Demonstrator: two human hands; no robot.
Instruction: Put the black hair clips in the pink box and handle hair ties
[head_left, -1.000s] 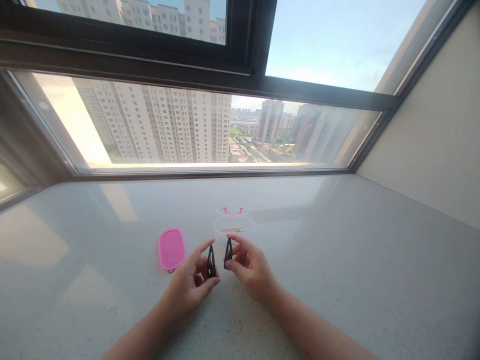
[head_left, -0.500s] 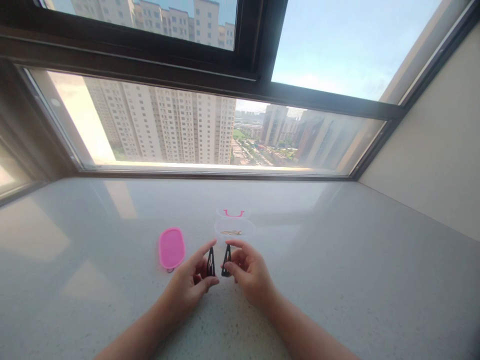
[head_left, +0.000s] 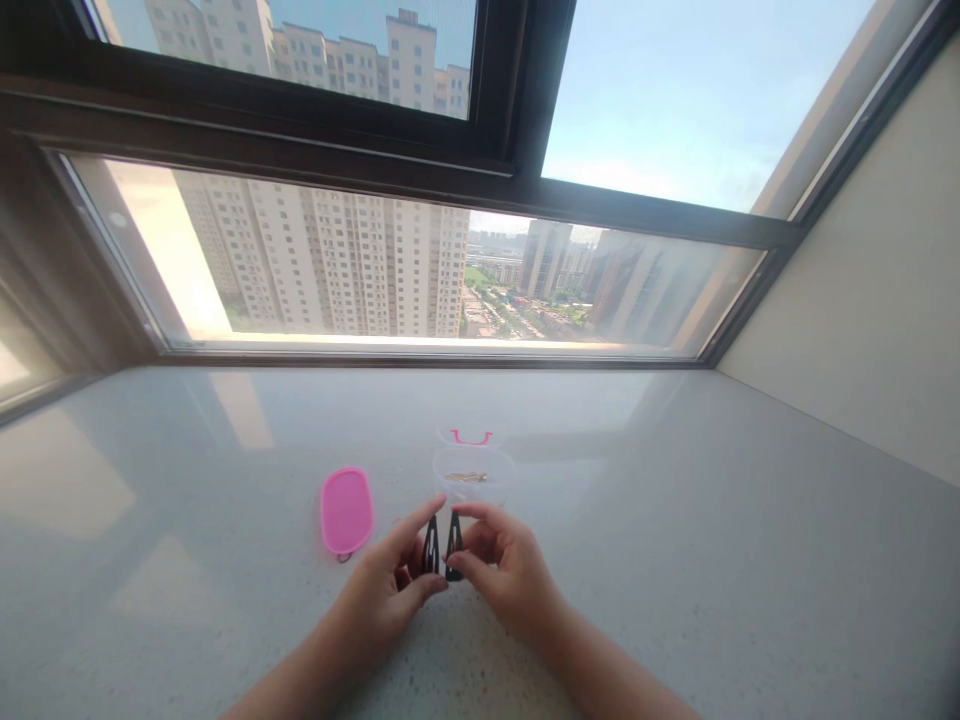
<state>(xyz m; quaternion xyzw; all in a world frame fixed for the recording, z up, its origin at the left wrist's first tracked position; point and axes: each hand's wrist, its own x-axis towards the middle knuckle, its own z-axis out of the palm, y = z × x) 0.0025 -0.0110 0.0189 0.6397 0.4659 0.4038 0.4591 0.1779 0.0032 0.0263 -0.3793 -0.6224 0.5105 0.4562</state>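
Observation:
Two black snap hair clips are held upright side by side, narrow ends up, close to each other. My left hand point(head_left: 390, 580) is closed on the left hair clip point(head_left: 430, 546), index finger at its top and thumb at its base. The right hair clip point(head_left: 454, 548) is pinched in my right hand point(head_left: 506, 560), with the thumb across its lower part and the index finger at its tip. Just beyond my fingertips stands a clear plastic box point(head_left: 504, 468) with a few thin gold-coloured hairpins point(head_left: 466, 477) in it.
A pink lid point(head_left: 346, 510) with a small dark loop at its near edge lies left of my hands. Behind the clear box shows a pink handle point(head_left: 471, 440). The pale speckled sill point(head_left: 675, 560) runs back to a dark-framed window point(head_left: 435, 361); a wall point(head_left: 877, 290) borders the right.
My hands have come closer together, narrowing the gap between the two hair clips. The whole view has shifted slightly, so everything sits a little lower.

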